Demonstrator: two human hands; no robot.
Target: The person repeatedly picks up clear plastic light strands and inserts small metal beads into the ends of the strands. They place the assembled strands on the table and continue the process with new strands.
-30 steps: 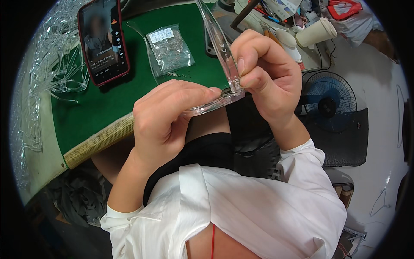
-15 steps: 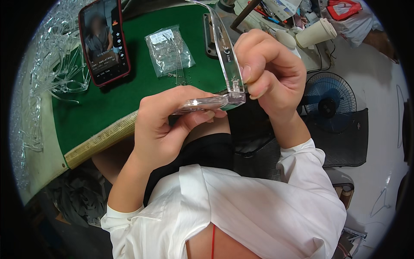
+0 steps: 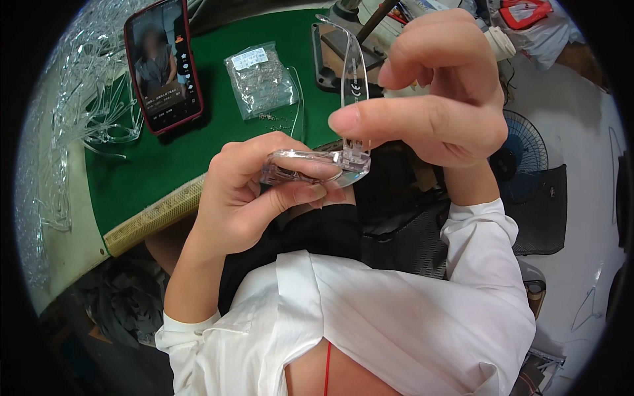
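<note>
My left hand (image 3: 241,198) is closed on a pair of clear plastic glasses (image 3: 300,157), pinching the front between thumb and fingers. One clear temple (image 3: 354,69) stands up and away from the hinge at the right end of the front. A second thin clear temple (image 3: 300,99) shows beyond my left hand. My right hand (image 3: 442,92) is open beside the standing temple, thumb and fingers apart. One fingertip overlaps the temple's lower part; whether it touches is unclear.
On the green mat (image 3: 218,119) lie a plastic bag of small metal parts (image 3: 261,82) and some loose tiny parts. A phone (image 3: 165,66) stands at the left, by a heap of clear temples (image 3: 86,99). A metal-based tool (image 3: 327,59) stands behind; a fan (image 3: 525,145) is at the right.
My right hand has let go of the temple near the hinge, opened, and moved up and right. The glasses have turned slightly in my left hand, showing more of the front.
</note>
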